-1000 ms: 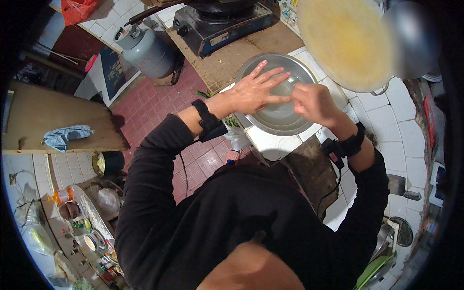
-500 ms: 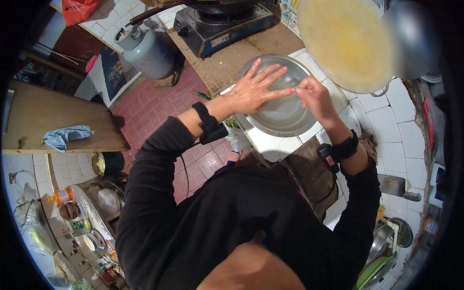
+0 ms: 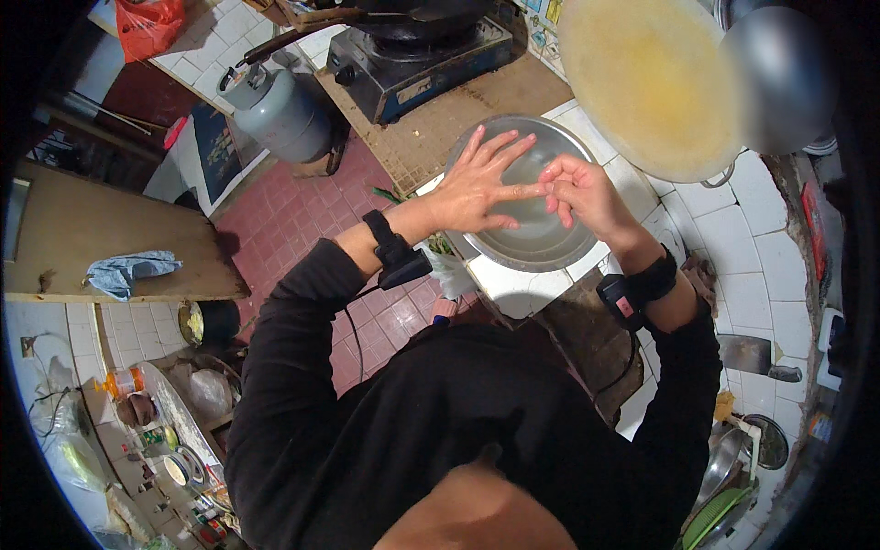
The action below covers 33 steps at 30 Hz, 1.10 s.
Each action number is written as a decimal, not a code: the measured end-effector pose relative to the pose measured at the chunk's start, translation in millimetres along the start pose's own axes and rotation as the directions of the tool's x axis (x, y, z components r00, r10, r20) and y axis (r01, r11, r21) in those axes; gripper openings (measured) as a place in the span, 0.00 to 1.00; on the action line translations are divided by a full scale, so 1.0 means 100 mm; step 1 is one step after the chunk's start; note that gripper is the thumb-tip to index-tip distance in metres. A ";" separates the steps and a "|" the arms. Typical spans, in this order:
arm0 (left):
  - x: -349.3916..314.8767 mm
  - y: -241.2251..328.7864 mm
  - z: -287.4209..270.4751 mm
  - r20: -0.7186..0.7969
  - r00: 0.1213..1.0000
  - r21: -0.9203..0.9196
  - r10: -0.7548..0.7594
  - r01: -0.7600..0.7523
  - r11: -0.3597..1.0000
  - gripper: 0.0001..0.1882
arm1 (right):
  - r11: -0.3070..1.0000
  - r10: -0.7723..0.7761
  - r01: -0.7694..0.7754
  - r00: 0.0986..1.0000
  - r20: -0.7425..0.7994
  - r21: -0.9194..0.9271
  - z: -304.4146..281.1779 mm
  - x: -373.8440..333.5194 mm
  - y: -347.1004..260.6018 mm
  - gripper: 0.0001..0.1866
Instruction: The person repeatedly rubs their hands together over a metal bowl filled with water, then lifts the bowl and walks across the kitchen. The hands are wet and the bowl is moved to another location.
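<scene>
My left hand (image 3: 475,191) is stretched out over a metal basin (image 3: 548,263), back side up, fingers spread and holding nothing. Its skin looks wet. The fingertips of my right hand (image 3: 582,195) are closed on the tip of my left index finger. Cloudy water (image 3: 527,236) lies in the basin below both hands. The basin stands on a white-tiled counter (image 3: 513,284). Black straps with small devices are on both my wrists.
Behind the basin are a gas stove (image 3: 412,78) with a dark wok (image 3: 417,23) and a large round board (image 3: 655,87). A cleaver (image 3: 744,354) lies at right. A grey gas cylinder (image 3: 286,117) stands on the floor, and a blue cloth (image 3: 130,272) hangs at left.
My right fingers have shifted slightly left and curled further around the left index fingertip. My left hand has moved a little down and left, still spread.
</scene>
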<state>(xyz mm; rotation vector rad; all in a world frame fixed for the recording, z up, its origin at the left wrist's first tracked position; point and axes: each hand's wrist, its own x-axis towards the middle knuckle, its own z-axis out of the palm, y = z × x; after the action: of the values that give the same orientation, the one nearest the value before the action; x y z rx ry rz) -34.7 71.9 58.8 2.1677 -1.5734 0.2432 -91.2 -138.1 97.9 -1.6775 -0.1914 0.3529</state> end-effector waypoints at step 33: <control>0.13 -0.16 0.33 0.130 0.823 -0.938 -0.552 -0.078 -0.337 0.05 | 0.711 0.141 0.064 0.963 -0.231 0.700 0.53 0.32 0.14 0.09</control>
<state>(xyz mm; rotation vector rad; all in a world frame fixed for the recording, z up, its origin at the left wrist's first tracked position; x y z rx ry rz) -19.7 50.1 30.7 0.7426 -0.3340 -0.6131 -80.4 -79.8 74.2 -0.9402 0.1774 0.1838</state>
